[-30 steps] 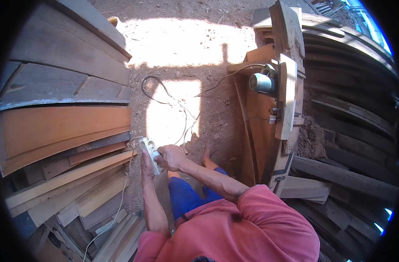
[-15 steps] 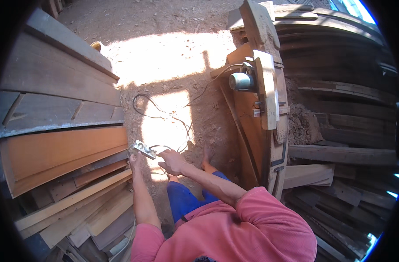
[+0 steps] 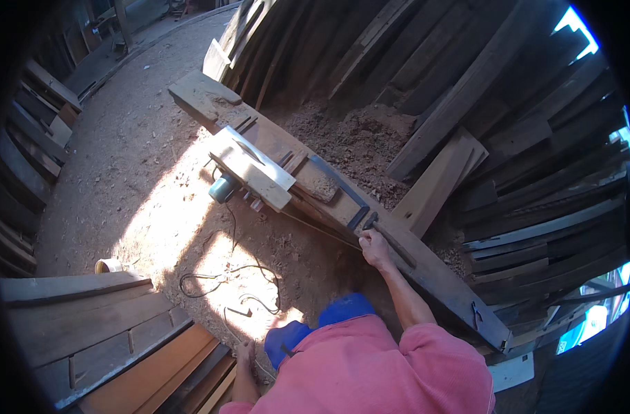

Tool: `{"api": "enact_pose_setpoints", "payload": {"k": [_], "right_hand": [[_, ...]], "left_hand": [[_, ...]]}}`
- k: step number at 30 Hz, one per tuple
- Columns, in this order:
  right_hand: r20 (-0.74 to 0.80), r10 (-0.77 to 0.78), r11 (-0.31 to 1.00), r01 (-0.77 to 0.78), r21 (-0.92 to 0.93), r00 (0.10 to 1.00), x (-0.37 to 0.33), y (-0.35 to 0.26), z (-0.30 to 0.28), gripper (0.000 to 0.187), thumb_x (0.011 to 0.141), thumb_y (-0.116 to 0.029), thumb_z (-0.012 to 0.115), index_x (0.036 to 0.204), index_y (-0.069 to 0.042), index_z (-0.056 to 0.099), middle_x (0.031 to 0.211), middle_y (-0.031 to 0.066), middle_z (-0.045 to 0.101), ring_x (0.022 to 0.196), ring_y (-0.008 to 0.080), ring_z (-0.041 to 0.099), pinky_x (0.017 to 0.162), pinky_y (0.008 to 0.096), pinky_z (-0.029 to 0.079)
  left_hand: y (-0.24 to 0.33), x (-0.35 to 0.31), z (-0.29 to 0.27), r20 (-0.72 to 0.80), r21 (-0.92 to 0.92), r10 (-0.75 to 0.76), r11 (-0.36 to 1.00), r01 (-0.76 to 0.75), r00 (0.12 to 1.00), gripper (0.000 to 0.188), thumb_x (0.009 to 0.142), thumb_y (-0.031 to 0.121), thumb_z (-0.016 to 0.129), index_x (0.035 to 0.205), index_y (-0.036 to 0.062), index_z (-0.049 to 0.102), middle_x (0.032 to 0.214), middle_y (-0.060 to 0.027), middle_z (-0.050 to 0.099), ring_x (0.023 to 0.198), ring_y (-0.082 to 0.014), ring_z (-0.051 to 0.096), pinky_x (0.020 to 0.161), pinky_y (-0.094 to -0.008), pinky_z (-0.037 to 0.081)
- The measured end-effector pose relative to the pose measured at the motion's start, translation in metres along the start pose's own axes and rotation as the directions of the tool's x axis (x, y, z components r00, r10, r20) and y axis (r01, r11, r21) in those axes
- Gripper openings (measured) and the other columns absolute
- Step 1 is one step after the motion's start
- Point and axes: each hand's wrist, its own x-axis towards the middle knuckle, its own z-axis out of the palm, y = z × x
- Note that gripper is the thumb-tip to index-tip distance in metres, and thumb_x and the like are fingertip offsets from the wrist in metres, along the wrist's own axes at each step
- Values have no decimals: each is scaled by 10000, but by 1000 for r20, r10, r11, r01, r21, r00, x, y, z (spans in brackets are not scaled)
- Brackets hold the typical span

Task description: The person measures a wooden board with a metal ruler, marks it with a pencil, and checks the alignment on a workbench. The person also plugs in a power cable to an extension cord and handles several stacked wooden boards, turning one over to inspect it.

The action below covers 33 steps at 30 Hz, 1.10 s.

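Observation:
My right hand (image 3: 375,248) is closed at the near edge of a long wooden workbench (image 3: 432,272), around a small dark-headed tool (image 3: 371,221) that looks like a hammer. Beside it on the bench lies a black L-shaped square (image 3: 360,207). Low at the left, next to stacked boards, is my left hand (image 3: 246,352); its fingers are too small and shaded to make out. A thin cord passes close to it. The white power strip is out of sight.
A table saw (image 3: 253,165) with a green motor (image 3: 223,188) is mounted on the bench. A black cord (image 3: 270,272) loops over the sunlit dirt floor. Boards (image 3: 149,359) are stacked at left and planks (image 3: 494,76) lean at right. Blue-handled pliers (image 3: 476,314) lie at the bench's near end.
My view has turned toward the bench. My right hand has left the power strip's side and reached the tool on the bench. My left hand is lower, and the power strip no longer shows.

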Motion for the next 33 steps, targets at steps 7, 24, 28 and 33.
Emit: {"api": "enact_pose_setpoints", "payload": {"k": [7, 24, 28, 33], "right_hand": [[-371, 146, 984, -96, 151, 917, 74, 159, -126, 378, 898, -229, 662, 1194, 6, 663, 1174, 256, 682, 1125, 404, 650, 975, 476, 502], [-551, 81, 991, -126, -43, 831, 289, 329, -403, 616, 879, -194, 717, 1415, 1, 485, 1366, 263, 537, 1294, 434, 496, 1116, 496, 401], [-495, 69, 969, -176, -173, 866, 341, 304, -442, 716, 866, -193, 728, 1498, -58, 420, 1485, 246, 448, 1380, 423, 422, 1165, 517, 336], [-410, 32, 889, -214, -406, 912, 428, 320, -480, 836, 895, -267, 712, 1599, -175, 271, 1654, 135, 253, 1473, 427, 314, 1207, 518, 287]], "left_hand": [[123, 3, 109, 153, 58, 11, 998, -20, 988, 326, 981, 246, 657, 1196, 9, 597, 928, -81, 643, 662, -177, 629, 502, -279, 475], [212, -76, 388, 338, 254, 28, 960, -120, 941, 372, 1001, 234, 639, 1265, -27, 611, 905, -57, 678, 706, -130, 636, 600, -267, 502], [230, -88, 379, 207, 272, -57, 962, -2, 977, 389, 994, 233, 645, 1274, -32, 597, 881, -66, 659, 691, -144, 627, 573, -271, 488], [243, -115, 386, 59, 187, -138, 974, 125, 989, 352, 993, 193, 627, 1258, -37, 597, 909, -72, 634, 691, -160, 639, 544, -257, 473]]}}
